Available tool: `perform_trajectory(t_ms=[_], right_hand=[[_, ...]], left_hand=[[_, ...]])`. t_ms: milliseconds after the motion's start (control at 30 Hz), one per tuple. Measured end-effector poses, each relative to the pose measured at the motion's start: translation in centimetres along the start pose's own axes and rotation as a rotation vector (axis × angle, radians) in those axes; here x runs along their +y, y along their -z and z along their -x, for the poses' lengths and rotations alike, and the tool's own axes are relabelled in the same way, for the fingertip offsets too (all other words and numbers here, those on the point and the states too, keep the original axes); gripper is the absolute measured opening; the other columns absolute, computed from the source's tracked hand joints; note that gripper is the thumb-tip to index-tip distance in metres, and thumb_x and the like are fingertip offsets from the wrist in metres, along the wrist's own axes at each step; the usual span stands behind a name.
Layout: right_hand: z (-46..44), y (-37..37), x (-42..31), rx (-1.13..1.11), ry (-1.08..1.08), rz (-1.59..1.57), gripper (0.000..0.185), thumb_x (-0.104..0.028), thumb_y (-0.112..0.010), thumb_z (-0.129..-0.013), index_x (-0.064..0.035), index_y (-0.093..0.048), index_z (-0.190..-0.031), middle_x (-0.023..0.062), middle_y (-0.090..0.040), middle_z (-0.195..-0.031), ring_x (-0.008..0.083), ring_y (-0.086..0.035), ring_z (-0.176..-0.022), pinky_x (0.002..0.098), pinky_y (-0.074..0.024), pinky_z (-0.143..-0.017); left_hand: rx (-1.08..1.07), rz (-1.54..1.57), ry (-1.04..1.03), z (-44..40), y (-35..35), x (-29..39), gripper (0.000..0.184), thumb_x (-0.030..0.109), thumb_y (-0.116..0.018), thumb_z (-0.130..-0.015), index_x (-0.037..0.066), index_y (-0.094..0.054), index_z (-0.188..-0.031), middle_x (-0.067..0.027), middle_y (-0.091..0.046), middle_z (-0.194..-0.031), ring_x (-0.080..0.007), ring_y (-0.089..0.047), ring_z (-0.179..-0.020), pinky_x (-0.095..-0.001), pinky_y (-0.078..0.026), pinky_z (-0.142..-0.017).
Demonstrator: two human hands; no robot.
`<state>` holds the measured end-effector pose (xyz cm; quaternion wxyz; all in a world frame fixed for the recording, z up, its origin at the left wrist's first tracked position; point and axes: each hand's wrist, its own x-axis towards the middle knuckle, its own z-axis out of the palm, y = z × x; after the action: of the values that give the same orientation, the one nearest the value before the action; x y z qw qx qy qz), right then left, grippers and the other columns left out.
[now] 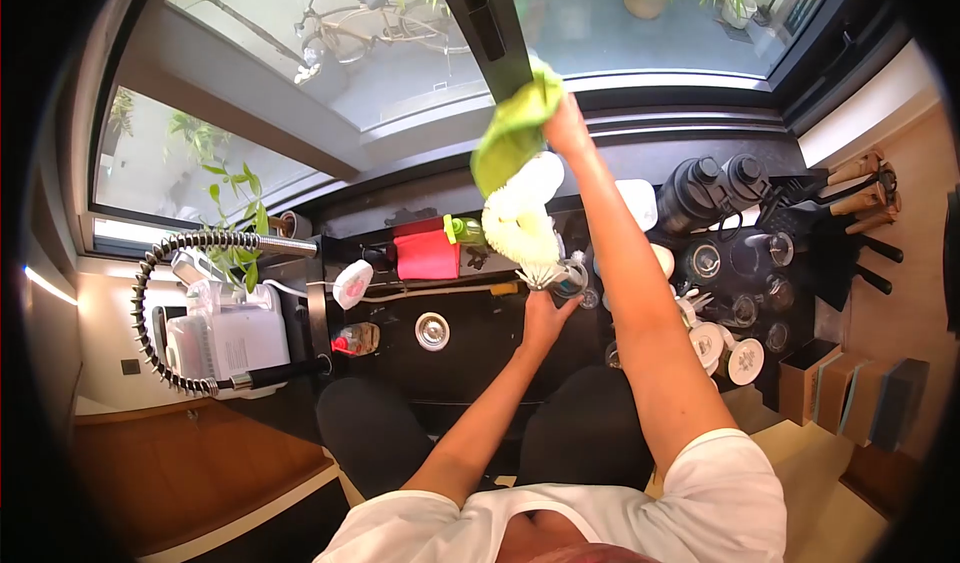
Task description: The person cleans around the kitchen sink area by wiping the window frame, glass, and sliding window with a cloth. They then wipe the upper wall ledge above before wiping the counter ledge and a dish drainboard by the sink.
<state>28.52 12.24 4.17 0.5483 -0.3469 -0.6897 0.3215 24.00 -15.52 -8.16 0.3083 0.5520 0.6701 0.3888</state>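
The creased green cloth [508, 143] is gripped by the right hand [566, 126], beyond and right of the round metal drain [432, 331], near the dark window frame [490, 33]. The left hand [548, 318], right of the drain, is curled near a cream bristled bundle [515, 228]; what it pinches cannot be told. A smooth black sink [475, 348] surrounds the drain, with a coiled hose [141, 303] to its left and rounded black bottles [697, 195] beyond right.

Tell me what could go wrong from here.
The right hand holds a green cloth out toward the window frame, its arm beside crowded drinking glasses; a sideways swing might knock one over. The cloth's lower end also appears close to cream bristles and could snag there.
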Motion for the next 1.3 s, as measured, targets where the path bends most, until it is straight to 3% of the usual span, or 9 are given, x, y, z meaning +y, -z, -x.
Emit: perform_trajectory(t_ms=[67,200,267,433,567,667,767,1067,1300], right_hand=[[2.5,-0.9,2.0,0.033,-0.153,-0.156,0.029,-0.017,-0.050,-0.094,-0.0050,-0.059,-0.119,0.0066,-0.066,-0.102,0.0147,-0.060,-0.090,0.0291,-0.0473,-0.083],[3.7,-0.3,4.9,-0.138,-0.293,0.031,0.026,-0.019,-0.051,-0.091,-0.0044,-0.063,-0.109,0.0118,-0.067,-0.100,0.0243,-0.063,-0.093,0.0331,-0.0475,-0.084],[4.4,-0.9,5.7,-0.014,-0.250,0.072,0.027,-0.022,-0.050,-0.092,-0.0049,-0.063,-0.109,0.0137,-0.066,-0.103,0.0276,-0.063,-0.098,0.0348,-0.0471,-0.085],[3.6,0.3,7.1,-0.092,-0.343,-0.278,0.025,-0.023,-0.052,-0.094,-0.0045,-0.063,-0.105,0.0040,-0.064,-0.093,0.0125,-0.057,-0.087,0.0292,-0.0470,-0.079],[1.9,3.3,2.8,-0.130,-0.456,-0.266,0.024,-0.023,-0.059,-0.091,-0.0044,-0.062,-0.105,0.0030,-0.064,-0.093,0.0105,-0.056,-0.085,0.0275,-0.0472,-0.078],[0.7,4.4,2.7,-0.003,-0.469,-0.710,0.038,-0.023,-0.065,-0.090,-0.0094,-0.051,-0.123,0.0063,-0.061,-0.111,0.0204,-0.062,-0.096,0.0377,-0.0517,-0.085],[-1.0,5.4,-0.1,0.063,-0.435,-0.759,0.035,-0.015,-0.067,-0.088,-0.0066,-0.053,-0.119,0.0062,-0.061,-0.108,0.0185,-0.062,-0.095,0.0340,-0.0524,-0.083],[-2.2,3.2,-3.2,0.085,-0.387,-0.674,0.040,-0.011,-0.067,-0.086,-0.0057,-0.050,-0.122,0.0080,-0.059,-0.112,0.0200,-0.061,-0.099,0.0354,-0.0518,-0.087],[-1.5,2.5,-4.6,0.150,-0.432,-0.627,0.040,-0.010,-0.068,-0.085,-0.0064,-0.051,-0.121,0.0067,-0.058,-0.112,0.0183,-0.060,-0.101,0.0345,-0.0510,-0.086]], left_hand=[[0.036,-0.009,-0.057,-0.4,-0.3,-0.3,0.045,0.026,-0.082,-0.071,-0.004,-0.064,-0.099,-0.0190,-0.067,-0.091,-0.0355,-0.063,-0.086,-0.0399,-0.048,-0.077],[0.014,0.018,0.003,0.2,-0.5,0.0,0.045,0.023,-0.083,-0.070,-0.003,-0.063,-0.101,-0.0195,-0.066,-0.094,-0.0354,-0.062,-0.091,-0.0406,-0.047,-0.081],[0.019,-0.017,0.013,-0.1,-0.4,0.0,0.045,0.022,-0.083,-0.069,-0.003,-0.063,-0.101,-0.0197,-0.066,-0.094,-0.0359,-0.061,-0.093,-0.0407,-0.047,-0.082],[-0.038,-0.028,-0.107,0.0,1.3,-0.9,0.052,0.003,-0.067,-0.077,-0.001,-0.048,-0.125,-0.0217,-0.055,-0.120,-0.0380,-0.057,-0.104,-0.0379,-0.046,-0.091],[0.148,0.295,0.119,-0.8,3.1,-2.2,0.046,-0.010,-0.051,-0.083,0.000,-0.050,-0.127,-0.0162,-0.059,-0.119,-0.0239,-0.060,-0.107,-0.0311,-0.046,-0.091],[0.279,0.429,0.160,-3.4,3.5,-3.3,0.037,0.010,-0.057,-0.092,0.000,-0.051,-0.127,-0.0131,-0.063,-0.112,-0.0195,-0.061,-0.104,-0.0281,-0.049,-0.086],[0.241,0.675,0.292,-7.2,3.1,-2.8,0.037,0.021,-0.063,-0.091,0.002,-0.054,-0.122,-0.0101,-0.064,-0.110,-0.0159,-0.062,-0.101,-0.0266,-0.049,-0.083],[0.201,0.835,0.370,-12.6,2.9,0.9,0.034,0.014,-0.072,-0.082,0.001,-0.050,-0.105,-0.0097,-0.068,-0.089,-0.0113,-0.066,-0.076,-0.0224,-0.053,-0.062],[0.435,0.787,0.396,-14.9,3.3,2.7,0.025,0.013,-0.067,-0.085,-0.001,-0.052,-0.099,-0.0112,-0.067,-0.075,-0.0144,-0.066,-0.062,-0.0283,-0.052,-0.055]])
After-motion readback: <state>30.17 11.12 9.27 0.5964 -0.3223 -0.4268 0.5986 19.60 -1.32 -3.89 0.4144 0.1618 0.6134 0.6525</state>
